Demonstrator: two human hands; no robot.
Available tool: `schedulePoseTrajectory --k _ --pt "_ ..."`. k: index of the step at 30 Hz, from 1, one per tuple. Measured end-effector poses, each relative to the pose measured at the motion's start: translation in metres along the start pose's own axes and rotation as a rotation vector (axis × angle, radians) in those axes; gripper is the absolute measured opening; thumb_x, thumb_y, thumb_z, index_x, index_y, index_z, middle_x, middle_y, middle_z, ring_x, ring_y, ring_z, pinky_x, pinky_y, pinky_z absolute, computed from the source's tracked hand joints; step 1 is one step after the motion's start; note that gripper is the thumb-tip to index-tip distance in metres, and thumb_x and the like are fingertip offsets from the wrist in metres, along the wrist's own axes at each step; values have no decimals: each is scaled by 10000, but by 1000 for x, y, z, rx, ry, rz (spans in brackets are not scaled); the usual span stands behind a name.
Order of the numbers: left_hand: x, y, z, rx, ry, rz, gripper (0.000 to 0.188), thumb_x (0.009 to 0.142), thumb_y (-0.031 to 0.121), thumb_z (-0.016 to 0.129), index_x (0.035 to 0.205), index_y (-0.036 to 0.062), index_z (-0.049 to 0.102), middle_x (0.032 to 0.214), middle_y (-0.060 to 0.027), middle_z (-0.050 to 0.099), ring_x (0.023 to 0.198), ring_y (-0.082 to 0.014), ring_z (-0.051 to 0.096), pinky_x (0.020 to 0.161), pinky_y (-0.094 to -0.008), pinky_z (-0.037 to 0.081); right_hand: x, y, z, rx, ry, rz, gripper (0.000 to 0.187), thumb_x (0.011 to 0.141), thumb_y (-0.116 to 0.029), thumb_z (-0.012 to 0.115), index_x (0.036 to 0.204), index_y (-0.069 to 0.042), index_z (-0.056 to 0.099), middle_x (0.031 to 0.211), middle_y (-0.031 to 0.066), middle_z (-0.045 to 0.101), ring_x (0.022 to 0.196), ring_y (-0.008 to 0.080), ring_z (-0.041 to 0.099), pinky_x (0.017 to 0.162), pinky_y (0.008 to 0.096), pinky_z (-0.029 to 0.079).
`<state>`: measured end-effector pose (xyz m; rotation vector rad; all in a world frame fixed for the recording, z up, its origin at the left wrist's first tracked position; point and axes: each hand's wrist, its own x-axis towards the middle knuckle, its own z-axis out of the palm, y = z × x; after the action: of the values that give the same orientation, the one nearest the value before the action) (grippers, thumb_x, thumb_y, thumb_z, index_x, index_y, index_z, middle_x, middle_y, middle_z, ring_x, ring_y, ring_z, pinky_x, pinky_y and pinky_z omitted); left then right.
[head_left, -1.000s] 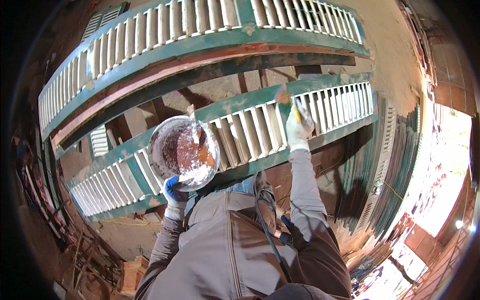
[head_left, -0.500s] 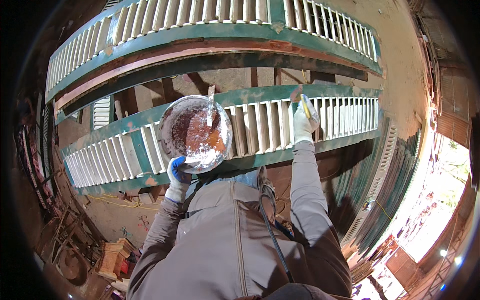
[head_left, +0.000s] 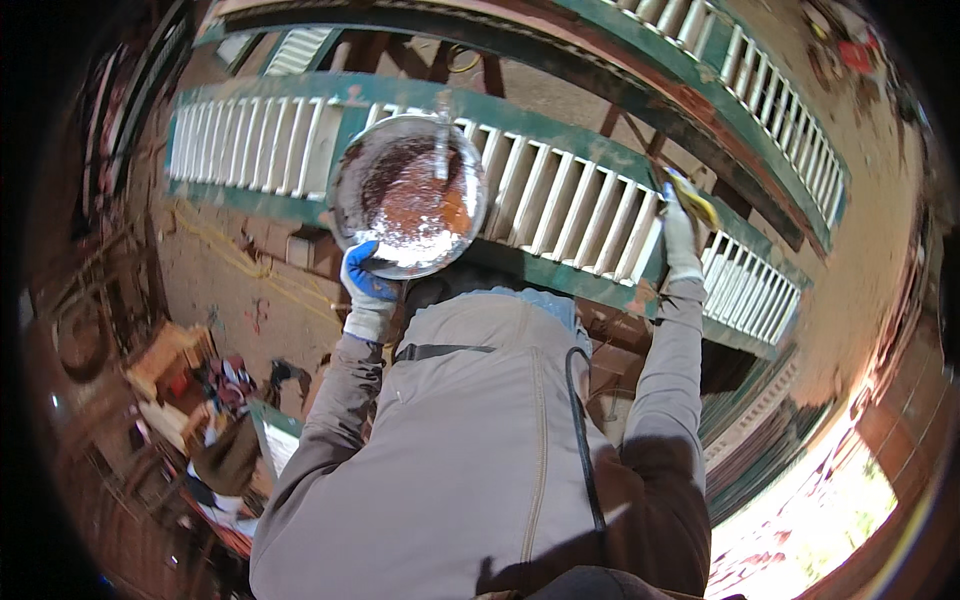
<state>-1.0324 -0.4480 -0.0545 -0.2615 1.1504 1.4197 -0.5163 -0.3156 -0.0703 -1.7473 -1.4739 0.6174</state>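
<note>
My left hand (head_left: 368, 292), in a blue-and-white glove, grips the near rim of a round metal basin (head_left: 345, 190). Reddish-brown material with white patches (head_left: 420, 205) coats the inside of the basin. A flat pale blade-like tool (head_left: 441, 150) leans against the basin's far wall. The basin is above a long green shutter (head_left: 560, 143) with white slats. Over the right part of this shutter, my gloved right hand (head_left: 682, 245) is closed round a yellow-handled tool (head_left: 698, 203). Blur hides the tool's working end, and I cannot tell whether it touches the wood.
A second green-and-white shutter (head_left: 765, 95) lies beyond, with dark beams beside it. Several shutters (head_left: 750, 440) are stacked at the lower right. A wooden box (head_left: 165, 360) and a yellow cord (head_left: 235, 258) lie on the ground at left.
The view has turned, so the shutters now slope down to the right. My right hand has shifted right with the yellow-handled tool. My left hand still grips the basin.
</note>
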Motion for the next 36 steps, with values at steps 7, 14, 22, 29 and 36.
schedulePoseTrajectory --k 7,14,22,29,36 --pt "-108 0 -71 3 132 504 121 877 141 561 890 75 662 1032 -110 683 1033 -287 668 966 -471 551 -21 -81 -32 112 -125 457 424 981 -393 682 1145 -3 719 882 -1 686 807 91 583 772 297 482" --pt "-157 -89 -85 -153 309 627 246 830 180 587 1026 67 682 1197 -151 675 1140 -320 641 1048 -514 505 -69 -100 3 -117 -742 -57 353 1098 -305 448 1368 -145 609 968 102 720 744 232 651 692 340 516" --pt "-156 -110 1 -208 259 595 208 889 121 551 1068 56 635 1175 -135 654 1121 -289 655 984 -457 566 -123 -238 64 387 -467 -582 340 960 -72 626 1292 2 616 1195 229 661 1049 385 659 913 415 517" --pt "-115 -76 -1 -154 198 760 269 910 104 558 1154 19 631 1232 -134 647 1158 -268 634 1056 -418 508 -134 -275 124 117 -278 -820 346 931 -108 636 1235 57 626 1103 214 662 935 359 618 822 449 518" --pt "-85 -8 -18 -72 282 846 389 925 131 568 1287 -12 578 1329 -149 595 1207 -272 604 1078 -435 486 -142 -316 195 -107 -217 -1044 382 825 -75 723 1181 35 638 1039 169 640 874 339 595 743 441 527"
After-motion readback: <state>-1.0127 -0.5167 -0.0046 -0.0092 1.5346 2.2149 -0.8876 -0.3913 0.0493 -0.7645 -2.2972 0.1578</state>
